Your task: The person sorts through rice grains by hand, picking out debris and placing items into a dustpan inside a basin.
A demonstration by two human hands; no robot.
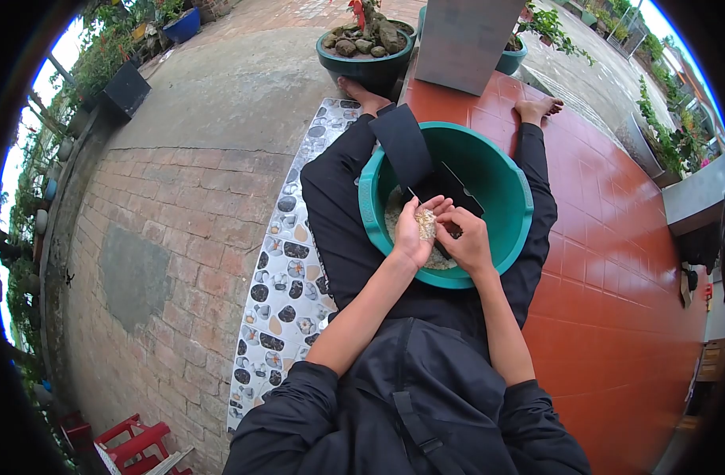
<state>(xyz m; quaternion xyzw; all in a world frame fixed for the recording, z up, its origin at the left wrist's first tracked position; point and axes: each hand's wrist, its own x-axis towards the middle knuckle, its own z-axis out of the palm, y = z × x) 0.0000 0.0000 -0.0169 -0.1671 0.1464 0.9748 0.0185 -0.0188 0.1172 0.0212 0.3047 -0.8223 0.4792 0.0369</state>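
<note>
My left hand [411,241] is cupped palm up over the green tub [505,178], holding a small heap of pale grains [426,226]. Beside it, my right hand [469,241] bends its fingers in a pinch at the edge of the heap; whatever lies between the fingertips is too small to make out. Inside the tub is a black box [455,188], its flap [403,146] rising over the tub's far left rim. More pale grains [391,212] lie at the bottom of the tub, partly hidden by my hands and the box.
The tub stands between my outstretched legs. Red tiles [596,317] lie to the right, a pebble-patterned strip [275,317] and brick paving [196,261] to the left. Ahead are a potted plant [366,67] and a grey pillar [460,43]. A red stool [137,443] sits at lower left.
</note>
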